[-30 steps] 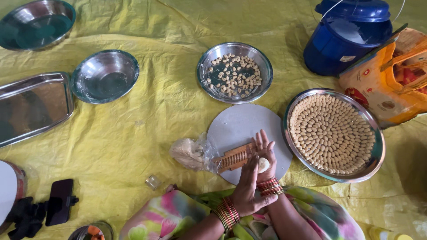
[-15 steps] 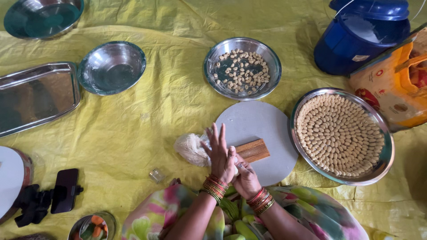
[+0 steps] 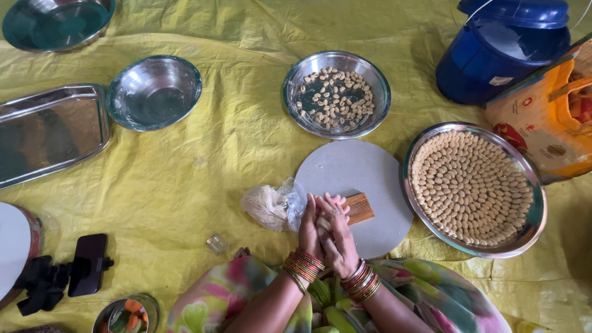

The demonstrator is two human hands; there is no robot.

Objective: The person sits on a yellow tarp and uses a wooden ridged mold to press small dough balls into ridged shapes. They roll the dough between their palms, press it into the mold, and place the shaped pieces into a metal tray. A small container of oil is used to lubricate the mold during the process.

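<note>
Yellow sheet covers the floor. Left hand (image 3: 310, 229) and right hand (image 3: 338, 234) press together, fingers closed around a small dough piece, barely visible, beside the wooden comb (image 3: 359, 208). Dough appears soft, light, easily deformed; palms suit it.

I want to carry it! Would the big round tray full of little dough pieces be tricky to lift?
Probably. The steel tray looks wide and shallow, so tilting it might slide the dough pieces out of their neat rings. Packed that full, it likely feels fairly heavy, and its shiny rim may be slippery.
</note>
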